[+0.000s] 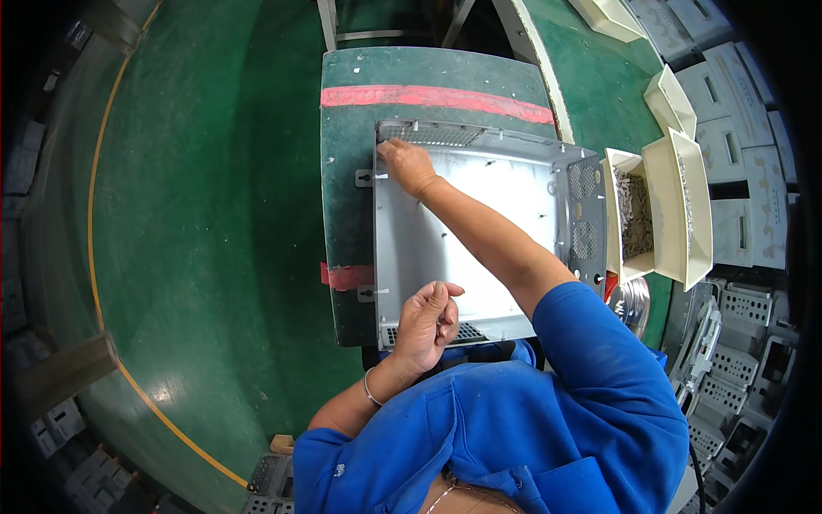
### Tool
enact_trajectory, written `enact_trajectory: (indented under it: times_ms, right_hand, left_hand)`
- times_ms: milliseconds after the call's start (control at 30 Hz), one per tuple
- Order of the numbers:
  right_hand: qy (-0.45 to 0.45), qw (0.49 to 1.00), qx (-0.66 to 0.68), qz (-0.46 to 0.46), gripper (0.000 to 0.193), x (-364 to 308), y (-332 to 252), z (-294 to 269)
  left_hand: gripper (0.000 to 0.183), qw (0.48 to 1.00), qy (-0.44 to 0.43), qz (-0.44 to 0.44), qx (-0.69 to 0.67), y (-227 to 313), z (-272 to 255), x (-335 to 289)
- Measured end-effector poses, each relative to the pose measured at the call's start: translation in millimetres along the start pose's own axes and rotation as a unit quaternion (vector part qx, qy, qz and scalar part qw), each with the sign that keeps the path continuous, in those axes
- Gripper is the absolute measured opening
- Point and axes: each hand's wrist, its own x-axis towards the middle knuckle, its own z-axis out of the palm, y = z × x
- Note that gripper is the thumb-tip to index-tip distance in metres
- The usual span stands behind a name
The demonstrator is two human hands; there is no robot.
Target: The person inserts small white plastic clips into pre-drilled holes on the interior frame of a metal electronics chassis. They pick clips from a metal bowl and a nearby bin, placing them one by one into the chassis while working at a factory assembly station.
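A shallow grey sheet-metal housing [479, 231] with upturned sides lies in front of me on a green-topped workbench [351, 223]. Small pale pins stick out along its rim. My right hand [408, 167] reaches across to the housing's far left corner, fingers closed and pressed against the inside of the wall; whatever they pinch is hidden. Above the near left part of the housing is my left hand [421, 324], its fingers curled in toward the palm. I cannot make out whether something small lies inside them.
Red tape strips [437, 98] cross the bench. At right stand a cream bin [612, 214] of small grey pieces and another cream bin [664, 214] beside it. Perforated metal parts [736, 351] are stacked at lower right. A yellow line [94, 248] runs along the green floor at left.
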Motion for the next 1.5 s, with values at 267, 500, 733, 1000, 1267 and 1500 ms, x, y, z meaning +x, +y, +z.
enact_trajectory:
  times_ms: [267, 500, 733, 1000, 1267, 1500]
  right_hand:
    - [-0.008, 0.999, -0.014, -0.031, 0.021, 1.3, 5.0, 2.0]
    - [-0.038, 0.999, -0.018, 0.003, 0.018, 0.5, 2.6, -1.2]
    - [-0.065, 0.998, -0.018, 0.005, 0.017, 1.8, -4.0, -10.2]
    - [-0.114, 0.990, -0.060, 0.058, 0.012, 7.5, -9.9, -11.9]
    - [-0.112, 0.991, -0.058, 0.051, 0.014, 6.4, -6.4, -8.9]
    - [-0.082, 0.995, -0.032, 0.037, 0.015, 3.8, -6.4, -9.6]
  left_hand:
    - [0.028, 1.000, 0.000, 0.005, -0.005, -0.3, -1.4, 0.3]
    - [0.029, 1.000, 0.004, -0.001, -0.015, -0.8, -3.0, 0.7]
    - [0.033, 1.000, 0.006, 0.001, -0.011, 0.7, -1.9, 0.1]
    - [0.033, 1.000, 0.010, 0.001, -0.018, 0.9, -2.8, 1.7]
    - [0.037, 1.000, 0.010, 0.013, -0.005, 2.4, -0.9, 1.3]
    - [0.028, 0.997, 0.007, 0.035, -0.066, 9.6, -3.3, -2.0]
